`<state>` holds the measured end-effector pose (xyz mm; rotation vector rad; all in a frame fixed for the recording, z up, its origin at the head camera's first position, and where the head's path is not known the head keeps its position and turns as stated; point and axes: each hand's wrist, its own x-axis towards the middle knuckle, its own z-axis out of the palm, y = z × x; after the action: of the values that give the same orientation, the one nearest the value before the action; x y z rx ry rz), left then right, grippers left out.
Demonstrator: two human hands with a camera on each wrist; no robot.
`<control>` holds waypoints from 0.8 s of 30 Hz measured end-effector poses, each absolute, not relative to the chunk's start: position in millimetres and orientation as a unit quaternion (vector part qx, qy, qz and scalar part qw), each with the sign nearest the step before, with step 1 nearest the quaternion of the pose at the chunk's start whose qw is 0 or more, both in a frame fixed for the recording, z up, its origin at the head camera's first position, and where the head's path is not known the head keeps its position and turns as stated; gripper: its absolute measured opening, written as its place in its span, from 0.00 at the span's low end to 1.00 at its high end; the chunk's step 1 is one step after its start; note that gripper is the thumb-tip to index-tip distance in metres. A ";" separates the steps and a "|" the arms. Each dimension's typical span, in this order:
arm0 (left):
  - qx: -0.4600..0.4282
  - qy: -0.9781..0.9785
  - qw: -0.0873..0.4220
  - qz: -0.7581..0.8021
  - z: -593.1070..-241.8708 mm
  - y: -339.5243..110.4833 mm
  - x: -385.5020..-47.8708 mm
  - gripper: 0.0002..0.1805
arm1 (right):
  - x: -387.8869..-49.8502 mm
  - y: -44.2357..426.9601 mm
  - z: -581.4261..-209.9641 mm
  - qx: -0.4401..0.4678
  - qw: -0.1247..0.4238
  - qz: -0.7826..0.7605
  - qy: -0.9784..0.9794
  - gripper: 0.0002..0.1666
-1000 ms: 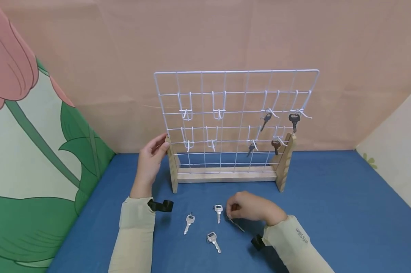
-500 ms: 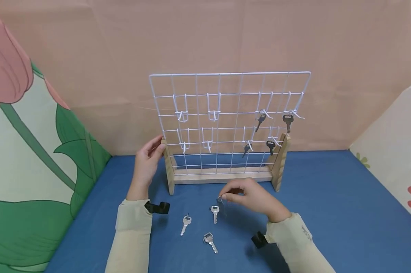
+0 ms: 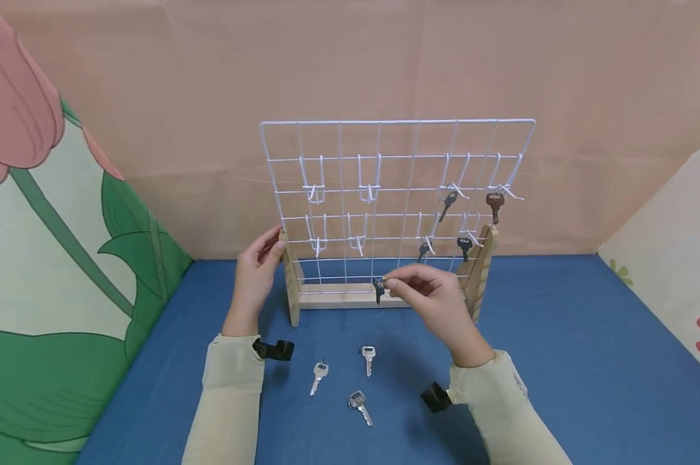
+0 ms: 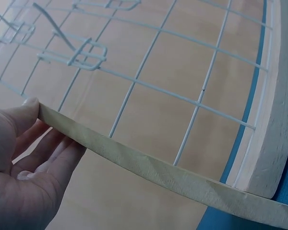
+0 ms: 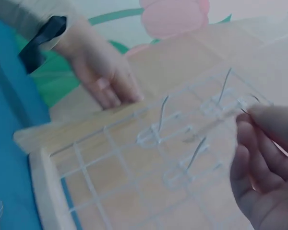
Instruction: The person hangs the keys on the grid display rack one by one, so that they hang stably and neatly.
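Note:
My left hand (image 3: 256, 278) grips the top of the left wooden upright (image 4: 129, 155) of a white wire rack (image 3: 396, 121), thumb in front and fingers behind. A key (image 3: 378, 289) dangles from my right hand (image 3: 440, 303), which pinches its ring between thumb and forefinger before the rack's lower rows. Blurred in the right wrist view, the held key (image 5: 213, 128) points toward the white hooks (image 5: 161, 127). Hooks on the rack's right half carry dark-looking keys, one (image 3: 494, 203) at the upper right. Hooks on the left half, such as one hook (image 3: 314, 192), hang bare.
Three silver keys lie on the blue tabletop (image 3: 559, 361): a left key (image 3: 319, 378), a back key (image 3: 368, 360) and a front key (image 3: 360, 407). A tan backdrop (image 3: 210, 116) stands behind the rack. Black wrist straps (image 3: 274, 350) circle both sleeves.
My right hand has lifted a key from the table and carried it up and forward to the rack. The left hand keeps its hold on the upright.

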<state>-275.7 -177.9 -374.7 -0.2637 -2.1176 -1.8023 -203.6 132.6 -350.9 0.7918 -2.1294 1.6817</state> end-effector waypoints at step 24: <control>-0.096 -0.755 0.178 -0.624 -373.3 -177.2 -274.0 0.26 | -247.5 93.6 -288.5 0.198 0.288 0.634 -0.690 0.10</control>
<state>-274.0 -177.2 -373.3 -0.2706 -2.1359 -1.7644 -247.5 93.6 -288.5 0.5294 -1.8412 1.6935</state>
